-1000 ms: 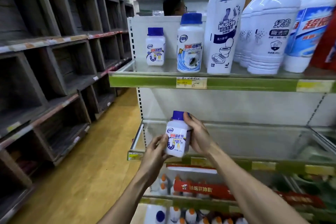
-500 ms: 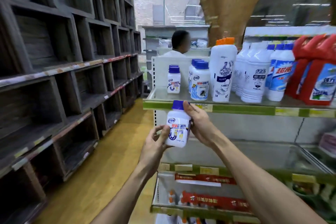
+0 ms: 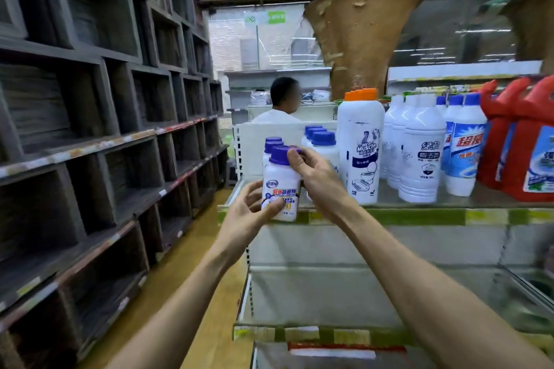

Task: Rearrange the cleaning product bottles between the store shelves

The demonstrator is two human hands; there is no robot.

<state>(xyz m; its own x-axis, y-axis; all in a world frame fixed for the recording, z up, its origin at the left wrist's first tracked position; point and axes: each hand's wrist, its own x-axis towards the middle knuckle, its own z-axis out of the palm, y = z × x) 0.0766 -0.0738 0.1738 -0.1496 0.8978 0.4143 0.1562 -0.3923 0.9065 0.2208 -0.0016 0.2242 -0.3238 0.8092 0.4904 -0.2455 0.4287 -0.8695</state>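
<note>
At the left end of the upper shelf (image 3: 419, 216), just at its front edge, I hold a small white bottle (image 3: 280, 180) with a purple cap upright in both hands. My right hand (image 3: 320, 183) grips its cap and shoulder, while my left hand (image 3: 245, 219) pinches the label low on its body. Matching purple-capped bottles (image 3: 272, 144) stand right behind it on the shelf, and a tall orange-capped bottle (image 3: 361, 144) stands to the right.
</note>
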